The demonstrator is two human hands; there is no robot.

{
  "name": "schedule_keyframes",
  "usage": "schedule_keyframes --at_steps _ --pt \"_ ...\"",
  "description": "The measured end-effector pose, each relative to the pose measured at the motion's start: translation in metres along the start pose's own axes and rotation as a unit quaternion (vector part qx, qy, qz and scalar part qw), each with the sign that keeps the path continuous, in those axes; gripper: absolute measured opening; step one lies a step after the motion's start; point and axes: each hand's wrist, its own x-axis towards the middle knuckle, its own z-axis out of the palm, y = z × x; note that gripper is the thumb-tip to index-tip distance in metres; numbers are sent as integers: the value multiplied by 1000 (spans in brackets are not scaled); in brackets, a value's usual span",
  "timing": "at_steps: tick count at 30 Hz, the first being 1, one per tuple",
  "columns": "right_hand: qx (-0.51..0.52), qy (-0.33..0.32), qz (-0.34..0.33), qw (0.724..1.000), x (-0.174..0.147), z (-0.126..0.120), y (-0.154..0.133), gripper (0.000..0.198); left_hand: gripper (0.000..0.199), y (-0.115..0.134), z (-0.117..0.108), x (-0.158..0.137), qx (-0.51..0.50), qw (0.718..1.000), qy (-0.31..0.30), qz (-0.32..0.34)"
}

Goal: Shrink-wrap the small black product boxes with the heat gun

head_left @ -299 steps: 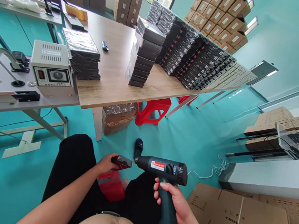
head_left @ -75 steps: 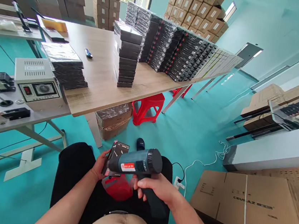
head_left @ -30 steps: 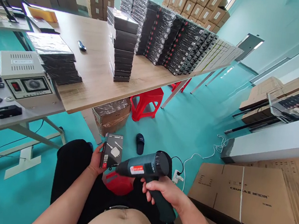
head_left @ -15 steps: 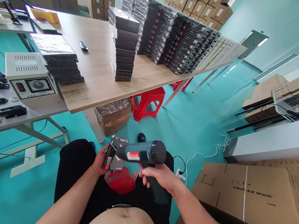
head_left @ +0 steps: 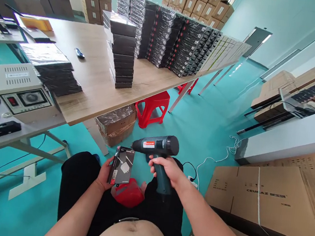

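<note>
Table, bearing stacked black boxes | heat gun, handle grasped by the right hand's curled fingers | printed box, upper corner near the gun's nozzle, gripped along one side by the left hand.

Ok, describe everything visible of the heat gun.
The heat gun is dark blue-green and looks plastic, with a black ribbed rear cap, side vents and a red-and-white label. The right hand grips its handle, which slants down from the barrel. The barrel points toward the picture's left, nozzle end close to the top edge of the printed box in the left hand; whether they touch is unclear.
</note>
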Motion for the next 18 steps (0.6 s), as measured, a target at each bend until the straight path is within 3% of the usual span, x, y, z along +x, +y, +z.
schedule_keyframes --at_steps 4,7,10,12,16,18 --pt "-26 8 18 999 -2 -30 2 25 47 1 3 -2 11 1000 18 15" --pt "-71 -69 58 993 -18 -42 13 25 48 -1 7 -1 11 999 15 26" --pt "-86 -145 94 981 -32 -46 25 27 38 -3 9 4 9 996 24 83" --pt "-57 -133 89 985 -36 -47 31 28 32 -3 6 8 -1 992 33 121" --pt "0 -35 66 997 -36 -44 38 27 35 2 -2 16 -33 988 40 143" --pt "4 -47 68 997 -37 -36 41 27 37 4 -4 18 -37 988 44 144"
